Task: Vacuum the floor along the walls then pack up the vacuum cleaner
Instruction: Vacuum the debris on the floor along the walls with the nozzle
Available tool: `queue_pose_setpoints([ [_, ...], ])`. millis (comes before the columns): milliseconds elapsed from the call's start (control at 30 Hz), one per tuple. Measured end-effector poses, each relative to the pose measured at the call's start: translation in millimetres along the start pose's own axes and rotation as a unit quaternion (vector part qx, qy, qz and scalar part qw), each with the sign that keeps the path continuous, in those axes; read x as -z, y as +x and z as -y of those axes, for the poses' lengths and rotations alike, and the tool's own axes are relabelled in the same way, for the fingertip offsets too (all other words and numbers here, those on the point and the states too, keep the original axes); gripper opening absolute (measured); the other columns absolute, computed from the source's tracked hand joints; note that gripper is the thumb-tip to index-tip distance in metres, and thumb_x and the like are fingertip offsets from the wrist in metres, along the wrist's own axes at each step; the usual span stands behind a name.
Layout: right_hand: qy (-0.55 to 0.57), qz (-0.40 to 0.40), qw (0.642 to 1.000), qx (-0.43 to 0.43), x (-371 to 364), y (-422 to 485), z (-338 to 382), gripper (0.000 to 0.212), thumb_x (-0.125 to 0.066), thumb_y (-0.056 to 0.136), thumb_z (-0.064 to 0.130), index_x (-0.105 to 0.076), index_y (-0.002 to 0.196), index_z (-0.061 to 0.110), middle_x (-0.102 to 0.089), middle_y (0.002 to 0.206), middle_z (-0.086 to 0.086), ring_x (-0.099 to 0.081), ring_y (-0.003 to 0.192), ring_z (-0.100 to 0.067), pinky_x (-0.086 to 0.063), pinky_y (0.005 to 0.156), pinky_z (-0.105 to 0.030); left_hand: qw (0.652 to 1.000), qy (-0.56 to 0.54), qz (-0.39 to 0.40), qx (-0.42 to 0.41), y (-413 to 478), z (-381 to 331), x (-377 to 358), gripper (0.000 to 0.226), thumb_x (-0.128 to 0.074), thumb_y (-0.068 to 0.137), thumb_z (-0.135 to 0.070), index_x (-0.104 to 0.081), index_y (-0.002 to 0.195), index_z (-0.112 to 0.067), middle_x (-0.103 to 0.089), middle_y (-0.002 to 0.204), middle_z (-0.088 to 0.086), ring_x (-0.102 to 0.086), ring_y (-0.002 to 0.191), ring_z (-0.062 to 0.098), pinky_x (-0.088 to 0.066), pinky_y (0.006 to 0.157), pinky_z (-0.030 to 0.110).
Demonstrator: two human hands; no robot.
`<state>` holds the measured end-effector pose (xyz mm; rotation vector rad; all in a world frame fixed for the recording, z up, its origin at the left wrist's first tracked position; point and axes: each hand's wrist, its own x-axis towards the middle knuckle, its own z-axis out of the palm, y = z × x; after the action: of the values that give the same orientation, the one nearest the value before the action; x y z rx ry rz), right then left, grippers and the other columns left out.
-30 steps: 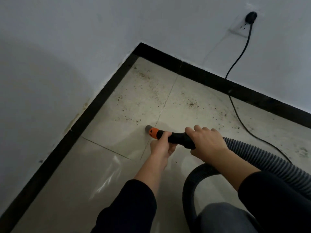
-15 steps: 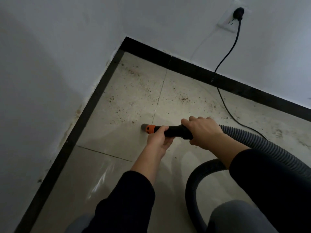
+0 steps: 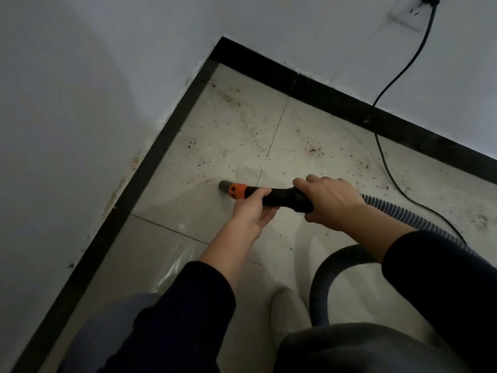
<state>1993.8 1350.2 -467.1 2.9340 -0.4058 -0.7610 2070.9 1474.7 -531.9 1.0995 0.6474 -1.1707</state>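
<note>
- The vacuum nozzle (image 3: 279,198) lies low over the floor (image 3: 215,162), pointing towards the left wall (image 3: 80,117). Its grey tip meets the tile close to the left edge, short of the room's far-left corner.
- An orange collar (image 3: 237,190) sits right behind that grey tip, then the black grip runs back to the right.
- Left hand (image 3: 251,212) comes up from below. Its fingers are curled round the black grip just behind the orange collar, a firm hold.
- Right hand (image 3: 332,201) is on top at the wide rear end of the grip, fingers wrapped over it, right where the hose (image 3: 398,214) joins.
- That ribbed hose trails off to the right, then loops back in a dark curve across the near part of the floor, beside the right sleeve (image 3: 435,278).
- Dark specks (image 3: 231,99) are scattered over the tiles between the tip and the far-left corner, with more along the far edge.
- A black baseboard (image 3: 166,135) lines both walls and meets at that corner.
- The power cord (image 3: 387,169) drops from a socket (image 3: 404,21) on the far wall, crosses the baseboard and snakes over the floor to the right.
- A pale shoe (image 3: 289,310) is planted on the near tiles, inside the hose loop's left side.
</note>
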Motion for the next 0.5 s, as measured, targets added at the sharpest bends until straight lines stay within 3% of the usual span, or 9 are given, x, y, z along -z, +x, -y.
queue_pose_setpoints([
  [367, -0.012, -0.014, 0.999, 0.036, 6, 23, 15, 0.045, -0.063, 0.085, 0.03, -0.041, 0.124, 0.025, -0.045, 0.096, 0.004, -0.047, 0.077, -0.018, -0.038, 0.062, -0.03, 0.999, -0.01, -0.027, -0.043, 1, -15, 18, 0.01, -0.063, 0.092, -0.012, -0.058, 0.096, -0.004, -0.069, 0.095, 0.018, -0.07, 0.087, 0.025, -0.058, 0.072, 0.028],
  [500, -0.011, -0.021, 0.998, 0.05, 8, 31, 31, 0.045, -0.064, 0.084, 0.029, -0.042, 0.123, 0.024, -0.051, 0.102, 0.001, -0.049, 0.078, -0.019, -0.041, 0.062, -0.031, 0.998, -0.016, -0.034, -0.06, -2, -24, 34, 0.014, -0.062, 0.093, -0.011, -0.057, 0.102, -0.002, -0.068, 0.096, 0.019, -0.069, 0.09, 0.025, -0.058, 0.071, 0.028],
])
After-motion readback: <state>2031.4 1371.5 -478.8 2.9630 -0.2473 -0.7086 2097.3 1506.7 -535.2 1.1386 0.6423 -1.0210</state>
